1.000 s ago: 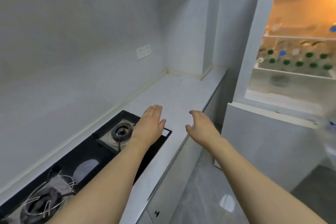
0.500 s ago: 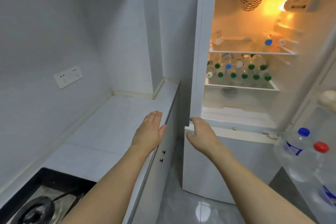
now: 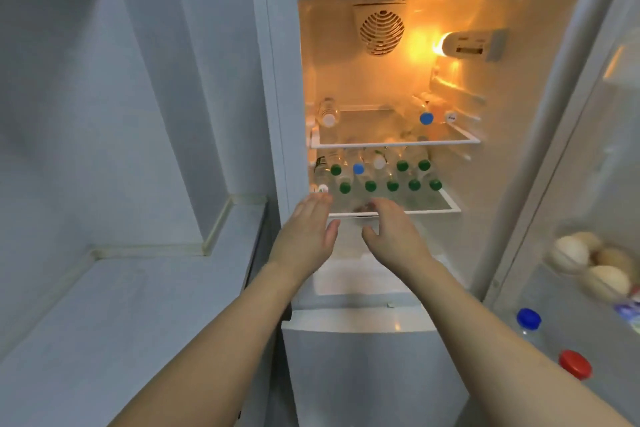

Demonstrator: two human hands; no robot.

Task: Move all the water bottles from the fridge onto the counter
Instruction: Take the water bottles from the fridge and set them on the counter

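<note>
Now: left hand (image 3: 304,232) and right hand (image 3: 391,236) both raised, fingers relaxed and spread, holding nothing, just before lower shelf (image 3: 446,206) of open fridge (image 3: 277,80). Bottles (image 3: 370,185) lying in rows on lower shelf, a few more on upper shelf (image 3: 464,140). Counter (image 3: 138,288) at left.

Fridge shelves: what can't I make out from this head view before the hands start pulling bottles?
- Lower shelf: bottle bodies blur together; the back rows hide behind the front caps, so no exact count.
- Upper shelf: lamp glare washes out the lying bottles.
- Left hand fingertips: motion-blurred; contact unclear.
- Door rack bottles: cut off by the right edge.
</note>
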